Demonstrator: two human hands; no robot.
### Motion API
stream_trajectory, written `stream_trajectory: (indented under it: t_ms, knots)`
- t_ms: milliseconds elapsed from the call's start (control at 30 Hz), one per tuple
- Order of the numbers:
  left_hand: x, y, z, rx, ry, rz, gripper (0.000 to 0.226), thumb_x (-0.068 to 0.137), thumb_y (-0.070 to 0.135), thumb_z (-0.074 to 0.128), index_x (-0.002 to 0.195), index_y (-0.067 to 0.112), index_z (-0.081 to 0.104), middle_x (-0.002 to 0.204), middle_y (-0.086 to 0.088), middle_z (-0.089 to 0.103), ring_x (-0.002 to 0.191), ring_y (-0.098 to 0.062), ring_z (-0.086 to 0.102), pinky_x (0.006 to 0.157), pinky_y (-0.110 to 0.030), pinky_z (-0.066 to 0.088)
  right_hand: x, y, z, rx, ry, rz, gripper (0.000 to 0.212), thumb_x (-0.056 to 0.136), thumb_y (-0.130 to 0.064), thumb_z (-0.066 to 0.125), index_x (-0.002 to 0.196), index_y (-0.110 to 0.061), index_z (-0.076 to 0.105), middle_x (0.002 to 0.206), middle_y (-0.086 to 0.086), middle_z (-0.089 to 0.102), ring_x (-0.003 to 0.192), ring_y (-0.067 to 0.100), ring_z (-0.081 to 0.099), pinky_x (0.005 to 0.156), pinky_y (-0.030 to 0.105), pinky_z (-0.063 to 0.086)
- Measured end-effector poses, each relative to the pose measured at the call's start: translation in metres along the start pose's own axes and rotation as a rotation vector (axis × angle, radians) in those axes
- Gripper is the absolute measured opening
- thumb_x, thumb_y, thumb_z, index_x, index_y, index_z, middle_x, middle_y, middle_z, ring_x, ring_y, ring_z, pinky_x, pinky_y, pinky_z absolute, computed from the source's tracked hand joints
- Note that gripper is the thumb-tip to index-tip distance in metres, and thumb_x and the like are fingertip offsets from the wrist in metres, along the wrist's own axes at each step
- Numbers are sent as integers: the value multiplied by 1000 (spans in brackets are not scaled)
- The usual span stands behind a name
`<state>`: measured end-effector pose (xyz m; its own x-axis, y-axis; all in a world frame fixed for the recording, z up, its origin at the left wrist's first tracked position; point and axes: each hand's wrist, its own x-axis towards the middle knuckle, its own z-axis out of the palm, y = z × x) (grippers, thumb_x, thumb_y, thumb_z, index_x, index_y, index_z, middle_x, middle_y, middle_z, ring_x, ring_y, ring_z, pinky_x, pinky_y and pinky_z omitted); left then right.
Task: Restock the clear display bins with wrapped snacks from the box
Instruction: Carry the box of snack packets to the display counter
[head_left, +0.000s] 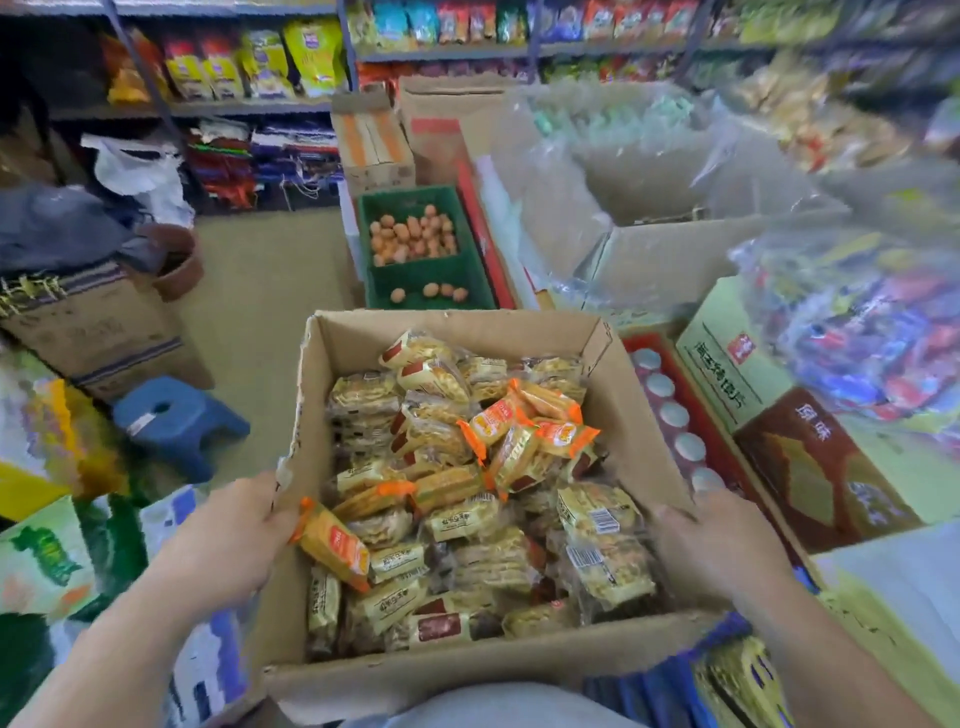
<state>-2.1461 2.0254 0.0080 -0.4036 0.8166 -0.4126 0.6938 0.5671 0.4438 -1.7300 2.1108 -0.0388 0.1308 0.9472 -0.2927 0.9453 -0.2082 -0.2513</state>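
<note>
Gripping the open brown cardboard box (457, 332) by its side walls, I had my left hand (234, 530) curled over the left rim and my right hand (717, 545) over the right. Yellow and orange wrapped snacks (467, 499) heaped it almost full, so I judged restocking barely begun; no clear display bin showed plainly. Wrapper print was unreadable beyond barcodes; the green-and-brown carton (810, 467) beside it read "原味". Farther off stood a green plastic crate (431, 283).

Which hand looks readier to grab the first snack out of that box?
Probably the left. The left hand grips the box wall, and an orange-wrapped snack leans there, almost touching its fingers. The right hand grips the opposite wall, its nearest packs slightly further in.
</note>
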Motion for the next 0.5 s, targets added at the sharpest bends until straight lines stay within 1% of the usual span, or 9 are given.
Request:
stream_trajectory:
  t_ms: [67,133,167,200,267,333,400,500]
  knots:
    - [57,29,-7,67,-69,107,25,98,19,57,77,7,54,66,-13,64,54,-29,67,54,-37,50,10,-2,-1,-2,19,118,36,92,-45,52,75,-14,60,70,3,60,73,29,60,59,33,40]
    - [107,61,-13,142,-143,225,24,98,21,59,79,7,59,71,-11,66,69,-30,68,63,-39,51,15,-4,-4,12,43,246,35,90,-44,52,71,-15,57,67,2,56,68,27,57,56,32,37]
    - [129,77,-15,172,-176,278,23,98,21,59,79,8,61,73,-10,67,73,-29,67,66,-39,51,15,-5,-6,43,49,316,36,89,-45,54,69,-15,57,66,2,57,65,25,57,55,32,37]
    - [147,91,-15,197,-208,322,22,98,21,59,80,7,62,74,-9,68,73,-28,67,66,-39,51,14,-5,-8,63,56,380,38,89,-45,54,67,-14,58,64,2,57,63,23,56,54,32,37]
    - [182,122,-12,256,-264,408,21,98,20,59,84,3,62,75,-12,69,70,-30,67,66,-44,53,11,-5,-7,65,54,475,41,90,-46,53,64,-15,57,61,0,53,65,25,55,56,33,36]
    - [212,152,-3,335,-307,494,22,97,19,60,85,1,61,79,-15,68,74,-33,66,70,-49,55,9,-3,-3,92,47,563,40,93,-45,52,65,-17,54,63,0,52,70,28,56,60,33,39]
    - [233,181,9,411,-347,556,23,97,20,60,85,1,59,82,-17,66,77,-34,64,72,-47,53,7,0,4,139,53,646,41,95,-45,52,64,-19,50,68,3,53,74,30,57,63,34,41]
    - [257,217,29,527,-383,648,24,98,21,61,86,1,57,86,-18,64,81,-35,63,70,-44,49,8,6,14,192,29,736,40,97,-45,51,66,-20,46,69,2,53,70,27,54,60,33,36]
